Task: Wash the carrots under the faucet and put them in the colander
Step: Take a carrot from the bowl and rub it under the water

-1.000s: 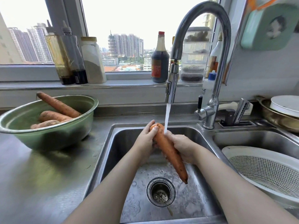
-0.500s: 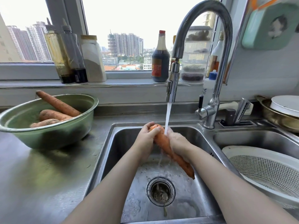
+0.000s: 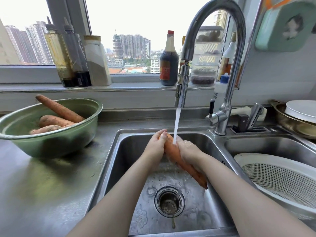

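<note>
Left hand [image 3: 154, 148] and right hand [image 3: 189, 151] clamp one carrot [image 3: 171, 151] between them under the faucet [image 3: 182, 93] stream. Hazard: the wet carrot may slip, dropping short of the colander [image 3: 253, 157], right of the right hand.

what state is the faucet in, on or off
On. A white stream falls from the faucet onto the carrot that the left hand and right hand grip.

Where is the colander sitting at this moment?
In the head view, the white colander sits at the lower right, inside the right sink basin, just right of the carrot held under the faucet.
</note>
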A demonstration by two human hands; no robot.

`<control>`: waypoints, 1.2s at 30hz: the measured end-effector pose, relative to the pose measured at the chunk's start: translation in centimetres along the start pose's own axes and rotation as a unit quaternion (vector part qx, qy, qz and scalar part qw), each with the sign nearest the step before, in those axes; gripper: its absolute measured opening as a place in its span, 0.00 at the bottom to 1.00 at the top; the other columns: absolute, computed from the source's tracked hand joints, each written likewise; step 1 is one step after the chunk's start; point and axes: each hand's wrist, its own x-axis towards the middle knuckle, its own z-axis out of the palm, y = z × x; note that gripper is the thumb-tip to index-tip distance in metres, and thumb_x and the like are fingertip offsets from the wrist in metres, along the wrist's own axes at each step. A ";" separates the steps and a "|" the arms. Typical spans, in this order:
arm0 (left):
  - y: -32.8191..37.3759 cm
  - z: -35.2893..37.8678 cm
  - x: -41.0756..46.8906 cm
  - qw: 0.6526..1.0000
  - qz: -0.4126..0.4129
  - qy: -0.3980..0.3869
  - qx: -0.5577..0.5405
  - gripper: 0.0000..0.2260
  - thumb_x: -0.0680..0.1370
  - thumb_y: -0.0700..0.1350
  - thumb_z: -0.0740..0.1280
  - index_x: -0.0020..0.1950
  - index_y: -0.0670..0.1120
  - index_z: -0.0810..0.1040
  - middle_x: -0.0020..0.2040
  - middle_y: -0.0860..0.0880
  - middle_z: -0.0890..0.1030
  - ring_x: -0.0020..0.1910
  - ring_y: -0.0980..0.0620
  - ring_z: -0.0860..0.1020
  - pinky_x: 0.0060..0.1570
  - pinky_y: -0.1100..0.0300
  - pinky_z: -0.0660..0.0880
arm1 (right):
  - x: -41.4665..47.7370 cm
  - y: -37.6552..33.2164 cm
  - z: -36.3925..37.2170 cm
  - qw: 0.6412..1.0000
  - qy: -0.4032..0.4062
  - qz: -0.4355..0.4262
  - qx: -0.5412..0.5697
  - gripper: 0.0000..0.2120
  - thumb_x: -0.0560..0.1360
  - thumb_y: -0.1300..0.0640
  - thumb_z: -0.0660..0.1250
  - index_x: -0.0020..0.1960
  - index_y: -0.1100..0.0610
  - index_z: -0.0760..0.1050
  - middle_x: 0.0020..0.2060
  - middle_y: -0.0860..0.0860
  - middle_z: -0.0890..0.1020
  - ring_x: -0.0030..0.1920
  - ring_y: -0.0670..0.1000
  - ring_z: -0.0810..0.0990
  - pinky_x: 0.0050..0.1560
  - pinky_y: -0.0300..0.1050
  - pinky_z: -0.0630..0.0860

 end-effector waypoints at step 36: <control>0.0 0.6 -1.1 0.989 0.094 0.079 0.083 0.09 0.87 0.51 0.60 0.67 0.56 0.72 0.62 0.49 0.79 0.57 0.53 0.80 0.59 0.53 0.80 | 1.7 1.8 0.0 0.974 -0.199 -0.020 0.105 0.39 0.65 0.62 0.80 0.71 0.54 0.67 0.61 0.67 0.81 0.58 0.66 0.85 0.62 0.66 0.81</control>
